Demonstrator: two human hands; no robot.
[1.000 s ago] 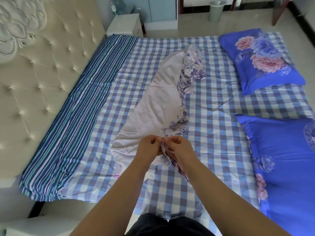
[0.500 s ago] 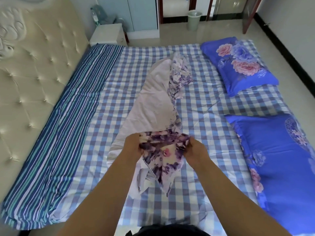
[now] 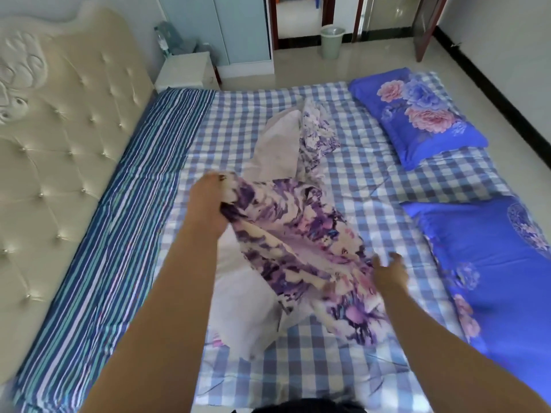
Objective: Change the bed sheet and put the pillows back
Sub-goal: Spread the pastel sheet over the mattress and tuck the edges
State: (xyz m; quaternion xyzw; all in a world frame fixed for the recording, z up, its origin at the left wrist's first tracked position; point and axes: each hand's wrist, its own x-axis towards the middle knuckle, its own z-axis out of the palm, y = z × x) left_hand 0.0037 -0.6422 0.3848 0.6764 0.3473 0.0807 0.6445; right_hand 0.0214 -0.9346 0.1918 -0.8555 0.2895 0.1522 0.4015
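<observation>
A purple floral bed sheet (image 3: 301, 234), pale on its underside, lies bunched along the middle of the bed over a blue checked cover (image 3: 357, 174). My left hand (image 3: 210, 201) grips one edge of it, lifted and drawn to the left. My right hand (image 3: 389, 274) holds the opposite edge lower down on the right, its fingers partly spread; the fabric is blurred there. Two blue floral pillows lie on the right side, one far (image 3: 417, 114) and one near (image 3: 492, 263).
A striped blue cover (image 3: 119, 219) runs along the cream tufted headboard (image 3: 59, 144) on the left. A white nightstand (image 3: 186, 70) stands beyond the bed's far corner. A pale green bin (image 3: 332, 40) sits by the doorway, and tiled floor lies right of the bed.
My hands, together at the sheet's near end a second ago, have moved apart. The floral side has opened out between them, and my left hand has risen and gone further left.
</observation>
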